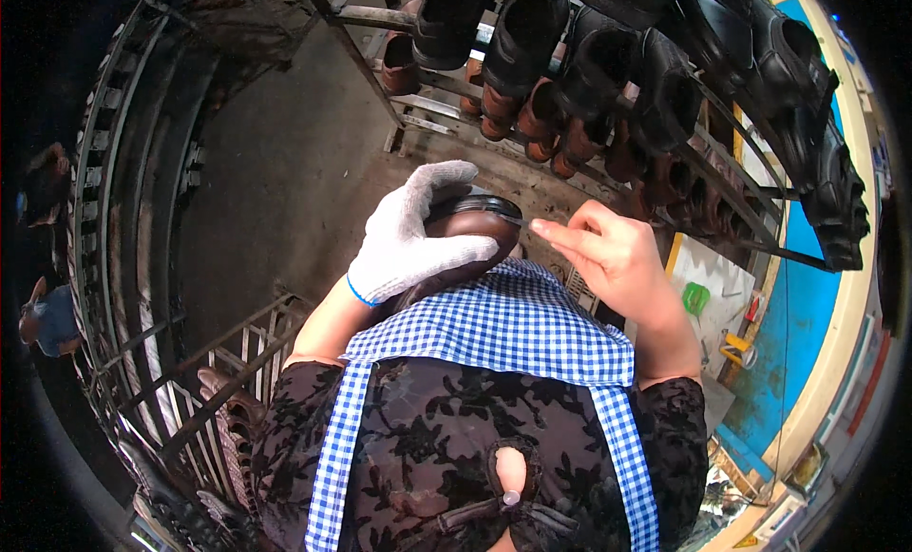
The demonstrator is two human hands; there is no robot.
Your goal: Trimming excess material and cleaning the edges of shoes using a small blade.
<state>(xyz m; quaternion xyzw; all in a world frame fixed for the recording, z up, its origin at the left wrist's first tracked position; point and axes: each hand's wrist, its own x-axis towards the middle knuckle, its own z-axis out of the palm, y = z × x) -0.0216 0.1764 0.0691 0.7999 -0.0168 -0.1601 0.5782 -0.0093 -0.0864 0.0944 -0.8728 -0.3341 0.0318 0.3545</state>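
Observation:
My left hand (397, 237), in a white knit glove with a blue cuff edge, is closed around a dark brown shoe (467, 225). The shoe is tilted in front of my chest, and its black sole edge (475, 204) faces away from me. My bare right hand (616, 257) is pinched, its fingertips close beside the shoe's rounded end. A thin, greyish sliver (523, 219) shows between those fingertips and the sole edge; it is too small to tell its kind. The lower part of the shoe is hidden behind the glove and my checked apron (494, 314).
Ahead and to the right stands a metal rack (442, 82) with black shoes (525, 34) above and brown shoes (541, 110) below. Another metal rack (142, 229) is on the left. A blue surface (803, 314) lies at right, near a green object (696, 298) and a yellow one (736, 351).

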